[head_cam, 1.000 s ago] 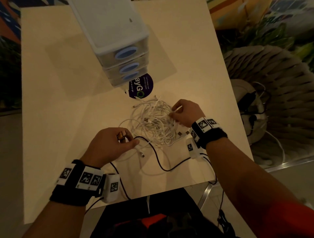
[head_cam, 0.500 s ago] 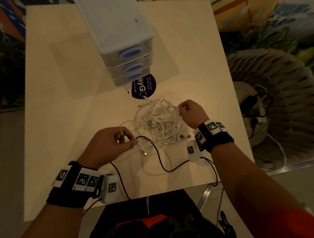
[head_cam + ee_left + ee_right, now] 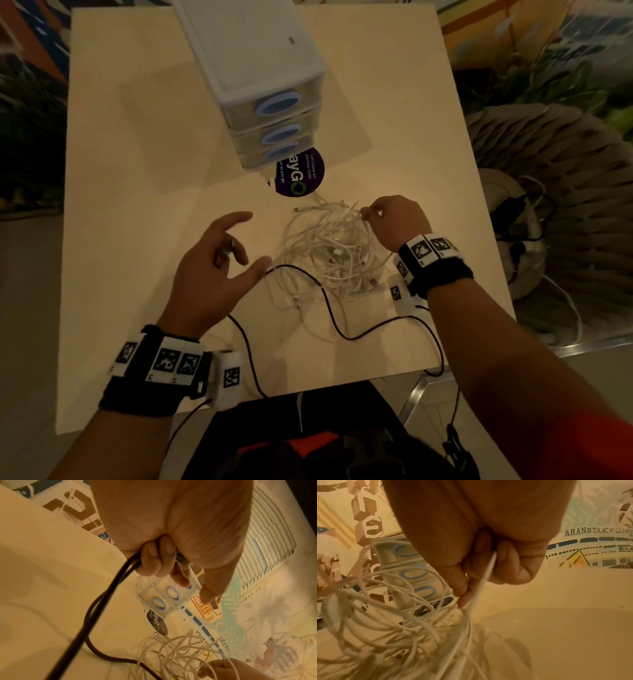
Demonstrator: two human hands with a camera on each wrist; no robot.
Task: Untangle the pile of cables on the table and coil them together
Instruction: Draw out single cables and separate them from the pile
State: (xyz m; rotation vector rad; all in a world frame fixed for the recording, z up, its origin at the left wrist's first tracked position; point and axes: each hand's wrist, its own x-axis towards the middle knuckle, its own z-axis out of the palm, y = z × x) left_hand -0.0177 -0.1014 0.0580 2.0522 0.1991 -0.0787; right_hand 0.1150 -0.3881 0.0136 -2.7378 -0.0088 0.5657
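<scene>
A tangled pile of white cables [image 3: 329,246] lies mid-table, also seen in the left wrist view [image 3: 185,655] and the right wrist view [image 3: 385,622]. My right hand [image 3: 373,216] is at the pile's right edge and pinches one white strand [image 3: 481,582] between thumb and fingers. My left hand [image 3: 226,253] hovers left of the pile with index finger and thumb stretched out. Its other fingers [image 3: 154,561] curl round a black cable [image 3: 96,608]. The black cable [image 3: 329,308] runs from that hand under the pile's near side and across the table.
A white three-drawer unit [image 3: 260,68] with blue handles stands behind the pile, with a round purple sticker [image 3: 301,178] in front of it. The cream table [image 3: 137,171] ends just in front of my body. A woven seat [image 3: 565,171] stands off its right side.
My left hand has lifted and its index finger and thumb have straightened out, still keeping the black cable. My right hand has drawn its white strand slightly to the right.
</scene>
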